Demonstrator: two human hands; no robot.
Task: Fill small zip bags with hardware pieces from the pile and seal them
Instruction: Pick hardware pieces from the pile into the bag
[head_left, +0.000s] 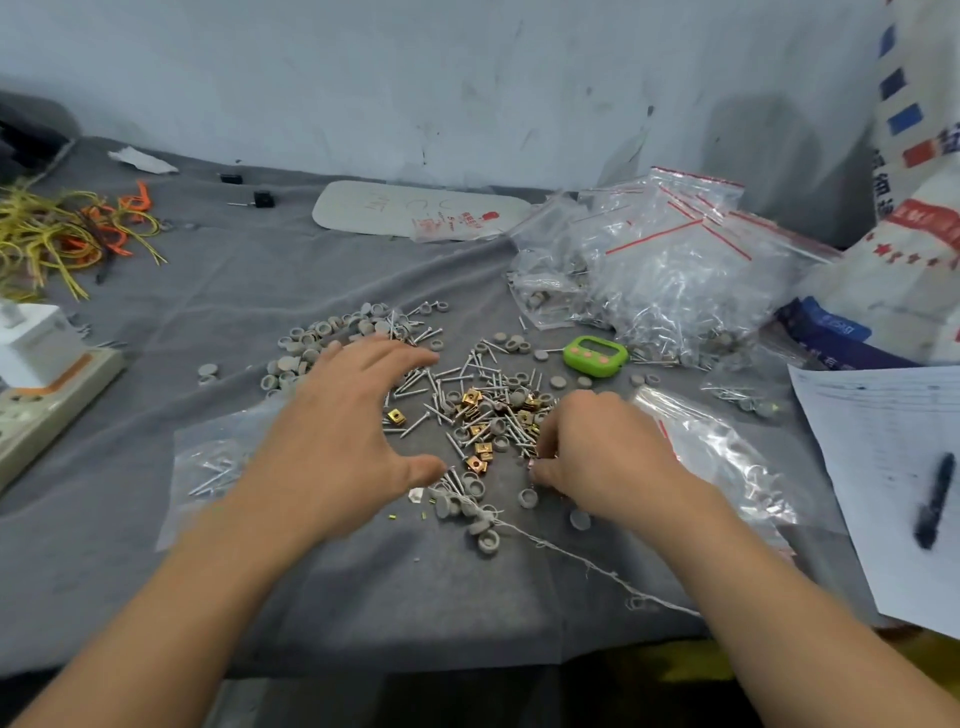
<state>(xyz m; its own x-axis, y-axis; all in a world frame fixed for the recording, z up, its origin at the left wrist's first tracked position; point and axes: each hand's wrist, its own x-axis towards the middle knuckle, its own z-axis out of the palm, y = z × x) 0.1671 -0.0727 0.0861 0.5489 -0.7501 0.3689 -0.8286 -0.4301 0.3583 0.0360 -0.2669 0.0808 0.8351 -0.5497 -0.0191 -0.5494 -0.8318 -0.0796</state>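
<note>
A pile of hardware (470, 410) lies mid-table on grey cloth: silver screws, brass square clips, grey round caps. My left hand (345, 431) hovers over its left side, fingers spread and straight, thumb out, holding nothing. My right hand (597, 447) sits at the pile's right edge, fingers curled down, fingertips pinching small pieces; what exactly is between them is hidden. A filled zip bag (208, 467) lies under my left forearm. An empty clear zip bag (727, 457) lies just right of my right hand.
A heap of filled zip bags (670, 280) sits back right, a green timer (595, 356) before it. Paper sheet (893, 467) with a pen (932, 501) lies at right. A power strip (47, 400) and yellow-orange ties (67, 234) are at left. More grey caps (332, 338) lie behind my left hand.
</note>
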